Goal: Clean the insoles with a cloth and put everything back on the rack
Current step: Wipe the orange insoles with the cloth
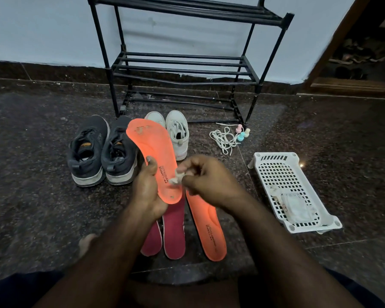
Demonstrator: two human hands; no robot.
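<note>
My left hand (147, 190) grips an orange insole (152, 150) by its heel and holds it up, toe pointing away. My right hand (206, 176) pinches a small white cloth (177, 176) against the heel part of that insole. A second orange insole (209, 225) lies flat on the floor under my right wrist. Two dark pink insoles (175, 234) lie beside it on the left, partly hidden by my left forearm. The black shoe rack (182, 67) stands against the wall with nothing on its shelves.
A pair of dark grey sneakers (100, 150) and a pair of white sneakers (178, 132) stand in front of the rack. White laces (223, 138) and three small pastel bottles (242, 133) lie to the right. A white plastic basket (276, 172) holds a wipes packet.
</note>
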